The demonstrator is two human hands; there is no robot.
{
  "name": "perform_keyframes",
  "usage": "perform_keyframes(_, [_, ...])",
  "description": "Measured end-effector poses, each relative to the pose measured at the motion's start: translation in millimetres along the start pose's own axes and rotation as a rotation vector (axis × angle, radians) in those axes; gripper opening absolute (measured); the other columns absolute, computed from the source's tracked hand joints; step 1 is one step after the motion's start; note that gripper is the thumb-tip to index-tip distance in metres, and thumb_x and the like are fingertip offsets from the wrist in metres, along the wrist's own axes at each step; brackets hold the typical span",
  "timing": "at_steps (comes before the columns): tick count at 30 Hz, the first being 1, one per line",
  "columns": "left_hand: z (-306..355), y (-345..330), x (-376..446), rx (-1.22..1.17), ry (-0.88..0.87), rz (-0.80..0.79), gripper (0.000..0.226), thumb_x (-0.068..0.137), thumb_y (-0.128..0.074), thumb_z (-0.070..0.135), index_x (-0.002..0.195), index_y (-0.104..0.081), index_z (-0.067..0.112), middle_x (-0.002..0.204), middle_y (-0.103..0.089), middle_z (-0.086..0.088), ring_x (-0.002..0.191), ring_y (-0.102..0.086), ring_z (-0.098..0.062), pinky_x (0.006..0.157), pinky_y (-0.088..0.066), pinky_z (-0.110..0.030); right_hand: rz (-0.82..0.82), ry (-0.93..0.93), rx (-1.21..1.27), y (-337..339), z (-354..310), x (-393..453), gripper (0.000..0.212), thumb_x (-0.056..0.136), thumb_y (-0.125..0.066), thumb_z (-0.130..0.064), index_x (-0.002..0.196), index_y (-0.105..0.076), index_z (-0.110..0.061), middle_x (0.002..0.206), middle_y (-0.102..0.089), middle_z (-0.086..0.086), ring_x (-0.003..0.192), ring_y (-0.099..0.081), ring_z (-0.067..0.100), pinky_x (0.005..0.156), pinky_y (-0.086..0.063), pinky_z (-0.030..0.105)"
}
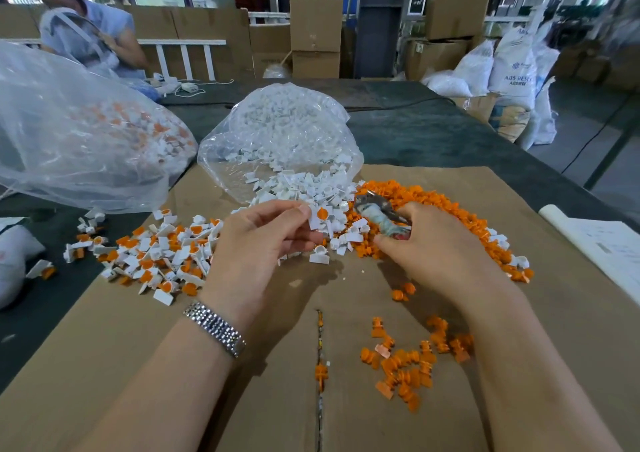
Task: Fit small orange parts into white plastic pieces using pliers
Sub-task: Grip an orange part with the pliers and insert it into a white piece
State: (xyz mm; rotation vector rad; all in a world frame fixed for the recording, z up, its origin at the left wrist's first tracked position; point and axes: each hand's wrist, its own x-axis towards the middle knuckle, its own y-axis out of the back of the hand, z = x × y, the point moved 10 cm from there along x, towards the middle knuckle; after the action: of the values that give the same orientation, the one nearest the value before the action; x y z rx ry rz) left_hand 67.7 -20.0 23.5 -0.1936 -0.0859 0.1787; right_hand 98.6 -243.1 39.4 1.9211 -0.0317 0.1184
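Your left hand pinches a small white plastic piece with its round orange insert, raised for checking; your right hand curls around tape-wrapped metal pliers over the loose orange parts, ready.

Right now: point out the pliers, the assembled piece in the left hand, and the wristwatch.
pliers (379,213): head view, on the wrapped handle above the right hand.
assembled piece (319,216): head view, on its white body beside the orange insert.
wristwatch (215,327): head view, on the metal band.
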Motion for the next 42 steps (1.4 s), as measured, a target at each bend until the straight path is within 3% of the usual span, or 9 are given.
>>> perform_keyframes(9, [-3.9,-4.5,-1.8,0.000,0.033,-0.018,0.005,0.085,-0.078,0.011,0.084,-0.082,0.013,0.087,-0.078,-0.014,0.081,-0.078,-0.029,0.066,-0.060,-0.022,0.014,-0.074,-0.194,-14.1,5.9,4.8,0.064,0.086,-0.061,-0.069,0.128,-0.056,-0.020,0.131,-0.052,0.008,0.126,-0.047,0.030,0.100,-0.039,0.051])
perform_keyframes(12, [-9.5,-4.9,-1.5,-0.026,0.070,-0.003,0.002,0.084,-0.079,0.005,0.085,-0.081,0.006,0.088,-0.078,-0.016,0.085,-0.078,-0.031,0.069,-0.061,-0.024,0.201,0.138,0.188,9.5,-23.8,-2.0,0.037,0.087,-0.067,-0.059,0.104,-0.067,-0.027,0.108,-0.064,-0.008,0.105,-0.060,0.012,0.091,-0.049,0.038])
perform_keyframes(15, [-10.1,-8.9,-3.4,-0.057,0.062,-0.008,0.008,0.084,-0.077,0.000,0.092,-0.075,-0.001,0.085,-0.077,-0.019,0.082,-0.078,-0.031,0.071,-0.062,-0.026,0.163,0.273,0.613,13.7,-49.2,-13.8,0.017,0.084,-0.079,-0.043,0.086,-0.072,-0.027,0.082,-0.071,-0.014,0.081,-0.066,0.000,0.073,-0.053,0.018])
perform_keyframes(19, [-3.5,-12.2,-6.6,0.048,-0.016,-0.007,0.006,0.086,-0.076,0.000,0.091,-0.074,-0.001,0.077,-0.077,-0.014,0.070,-0.076,-0.019,0.065,-0.060,-0.021,0.176,0.294,0.522,7.8,-59.0,-16.6,0.007,0.086,-0.079,-0.031,0.087,-0.074,-0.027,0.082,-0.071,-0.014,0.079,-0.066,0.001,0.076,-0.057,0.025])
perform_keyframes(26, [5.6,-12.8,-8.7,0.190,-0.119,0.023,0.008,0.085,-0.077,0.002,0.092,-0.075,-0.002,0.077,-0.077,-0.014,0.073,-0.077,-0.023,0.069,-0.062,-0.024,0.245,0.311,0.430,10.4,-62.6,-19.6,0.004,0.091,-0.073,-0.023,0.093,-0.075,-0.021,0.086,-0.072,-0.009,0.080,-0.067,0.007,0.078,-0.057,0.037])
perform_keyframes(33, [4.8,-10.3,-6.2,0.232,-0.127,0.018,0.005,0.087,-0.076,0.003,0.091,-0.076,0.000,0.074,-0.077,-0.011,0.072,-0.076,-0.022,0.066,-0.060,-0.020,0.170,0.323,0.435,6.4,-63.3,-15.0,0.007,0.093,-0.072,-0.026,0.099,-0.076,-0.023,0.094,-0.073,-0.009,0.088,-0.066,0.007,0.085,-0.056,0.032])
perform_keyframes(36, [11.6,3.0,-2.4,0.452,-0.191,0.116,0.001,0.091,-0.075,0.010,0.091,-0.076,0.011,0.073,-0.076,-0.002,0.069,-0.075,-0.015,0.065,-0.060,-0.025,0.177,0.237,0.505,16.2,-37.6,-5.0,0.012,0.097,-0.067,-0.025,0.105,-0.076,-0.023,0.100,-0.073,-0.011,0.093,-0.064,0.003,0.087,-0.052,0.024])
perform_keyframes(39, [34.4,20.6,-6.8,0.866,-0.353,0.314,0.007,0.097,-0.067,0.023,0.094,-0.073,0.026,0.090,-0.073,0.006,0.079,-0.068,-0.012,0.061,-0.047,-0.025,0.176,0.136,0.327,20.2,-7.5,3.3,0.012,0.098,-0.064,-0.022,0.101,-0.074,-0.027,0.101,-0.068,-0.013,0.092,-0.061,0.003,0.078,-0.047,0.021])
perform_keyframes(42, [44.9,33.7,-8.3,1.103,-0.403,0.433,0.015,0.095,-0.063,0.023,0.104,-0.075,0.018,0.103,-0.059,0.002,0.079,-0.062,-0.020,0.061,-0.047,-0.031,0.058,0.108,0.164,3.8,-0.3,5.3,0.012,0.095,-0.068,-0.019,0.096,-0.074,-0.029,0.103,-0.067,-0.011,0.098,-0.061,0.008,0.084,-0.050,0.029])
